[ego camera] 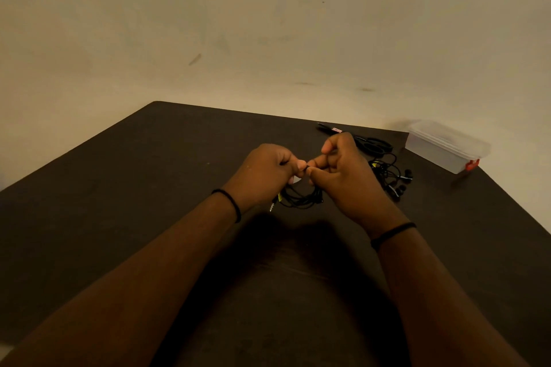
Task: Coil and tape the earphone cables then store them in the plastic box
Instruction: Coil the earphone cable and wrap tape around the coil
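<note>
Both hands meet above the middle of the dark table (pixel 149 188). My left hand (pixel 265 173) and my right hand (pixel 343 176) pinch the top of a coiled black earphone cable (pixel 301 199), whose loops hang below the fingers with the metal jack at the lower left. A small pale strip, possibly tape, shows under my left thumb. A second black earphone set (pixel 390 176) lies in a loose pile just right of my right hand. The clear plastic box (pixel 444 146) with a red clip stands closed at the table's far right corner.
Black-handled scissors (pixel 374 144) lie behind my right hand, pointing to the back left. A pale wall rises right behind the table's far edge. The table's right edge runs close past the box.
</note>
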Available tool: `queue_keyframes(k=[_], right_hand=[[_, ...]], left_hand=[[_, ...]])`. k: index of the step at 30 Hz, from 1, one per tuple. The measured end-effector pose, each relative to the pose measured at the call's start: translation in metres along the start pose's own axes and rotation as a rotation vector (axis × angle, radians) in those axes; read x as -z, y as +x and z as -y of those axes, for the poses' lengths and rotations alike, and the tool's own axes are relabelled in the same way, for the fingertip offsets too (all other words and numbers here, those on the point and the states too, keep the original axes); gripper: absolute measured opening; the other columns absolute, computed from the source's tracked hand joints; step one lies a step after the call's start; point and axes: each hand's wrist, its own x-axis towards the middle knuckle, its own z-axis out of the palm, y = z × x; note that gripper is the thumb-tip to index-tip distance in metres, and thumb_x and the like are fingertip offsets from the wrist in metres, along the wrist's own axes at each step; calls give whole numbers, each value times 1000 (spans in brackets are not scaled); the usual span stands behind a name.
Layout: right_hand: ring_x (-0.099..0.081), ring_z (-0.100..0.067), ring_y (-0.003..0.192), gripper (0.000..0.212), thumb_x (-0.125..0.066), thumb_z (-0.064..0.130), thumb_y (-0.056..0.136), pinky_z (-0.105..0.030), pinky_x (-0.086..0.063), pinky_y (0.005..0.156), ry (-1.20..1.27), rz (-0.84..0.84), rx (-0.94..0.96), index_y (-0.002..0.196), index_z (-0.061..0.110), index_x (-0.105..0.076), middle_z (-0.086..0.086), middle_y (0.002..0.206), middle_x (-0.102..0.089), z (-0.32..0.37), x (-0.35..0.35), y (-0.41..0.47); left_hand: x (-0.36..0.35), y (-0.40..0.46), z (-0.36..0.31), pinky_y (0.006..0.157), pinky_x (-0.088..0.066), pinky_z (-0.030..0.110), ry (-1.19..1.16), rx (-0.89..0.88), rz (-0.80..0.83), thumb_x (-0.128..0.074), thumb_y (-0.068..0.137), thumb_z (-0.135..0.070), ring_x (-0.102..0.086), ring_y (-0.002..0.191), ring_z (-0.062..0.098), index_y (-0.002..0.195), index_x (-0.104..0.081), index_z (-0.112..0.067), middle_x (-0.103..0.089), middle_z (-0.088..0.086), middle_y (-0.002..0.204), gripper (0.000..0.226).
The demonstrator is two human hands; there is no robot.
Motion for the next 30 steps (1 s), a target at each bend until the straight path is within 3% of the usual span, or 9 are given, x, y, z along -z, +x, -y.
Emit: queue_keyframes(k=[4,8,12,15,20,30], right_hand=[[-70,-25,77,32,-63,2,89,-42,-57,70,19,-14,9,95,23,-41,-7,86,-71,0,1,0],[-71,-13,77,29,-64,3,90,-31,-56,69,12,-17,29,97,23,-43,-4,87,-72,3,3,-1],[-71,-5,79,25,-68,6,88,-25,-58,71,-21,-80,75,99,17,-48,-1,87,-73,7,2,-3],[-70,1,80,21,-71,7,86,-17,-56,72,-26,-143,101,95,16,-54,2,86,-73,9,0,-4],[-70,0,82,11,-66,7,90,-17,-55,75,32,-156,93,95,15,-61,5,85,-74,8,-1,-3],[-69,2,89,20,-70,13,88,-18,-54,83,-51,-54,80,107,19,-69,8,93,-74,4,4,-2]], left_hand=[[-1,-3,-4,52,-37,12,-174,59,11,-56,96,-20,-47,47,-1,77,-69,-10,-58,-3,61,25],[1,-4,-3,68,-43,28,-316,105,43,-56,96,-22,-51,66,16,80,-70,-7,-60,3,65,26],[1,-3,0,70,-42,27,-431,165,59,-56,96,-19,-53,65,8,92,-67,11,-63,-5,61,32],[2,-1,1,64,-38,27,-568,243,105,-56,95,-19,-48,61,10,87,-69,3,-59,0,64,27],[3,-1,-1,61,-37,24,-702,320,139,-57,94,-17,-48,57,7,85,-70,-3,-57,-1,61,21],[9,-4,-3,54,-40,19,-574,269,135,-54,96,-18,-49,53,5,80,-69,-5,-56,-2,58,25]])
